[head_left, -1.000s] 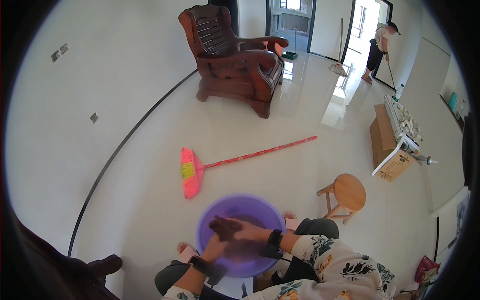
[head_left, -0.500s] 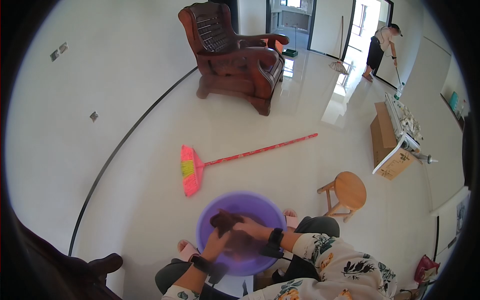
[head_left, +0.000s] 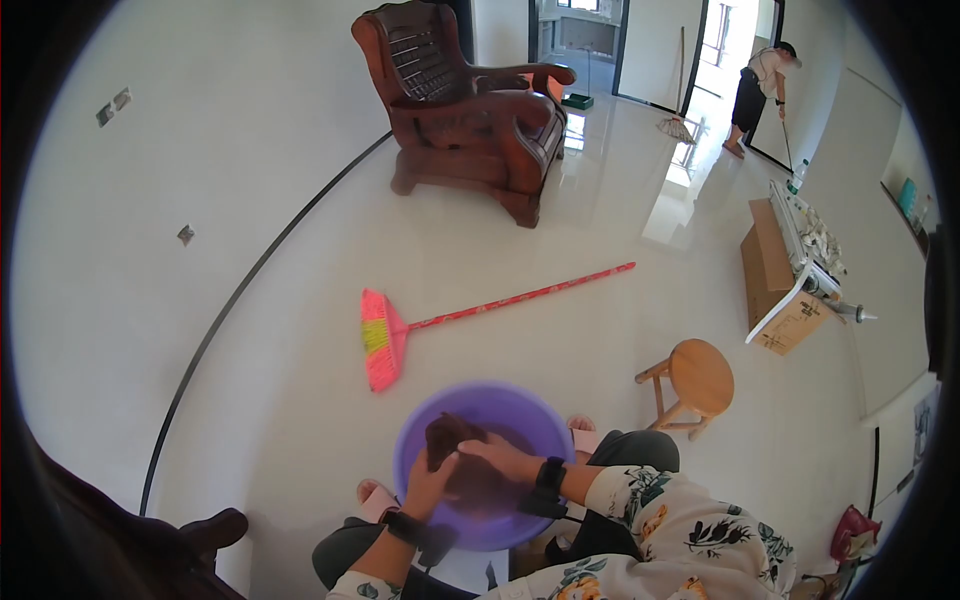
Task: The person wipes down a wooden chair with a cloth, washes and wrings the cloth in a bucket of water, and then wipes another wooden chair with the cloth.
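Observation:
A purple basin [head_left: 548,418] stands on the floor between my feet, with murky water in it. Over the basin, both hands grip a wet brown cloth [head_left: 446,432]. My left hand [head_left: 430,482] is closed round its left side, and my right hand [head_left: 497,458] is closed on its right part, close to the left. Part of the cloth hangs down towards the water. Some fingers are hidden by the cloth and the hands.
A pink broom [head_left: 384,340] lies beyond the basin. A wooden stool [head_left: 701,378] stands to the right, near a cardboard box [head_left: 768,262] with tools on top. Farther off are a carved wooden armchair [head_left: 470,120], a mop [head_left: 677,128] and a person [head_left: 762,90] holding a long handle.
My hands have shifted slightly on the cloth, which is now bunched more upright between them. The person in the background has moved the long handle a little.

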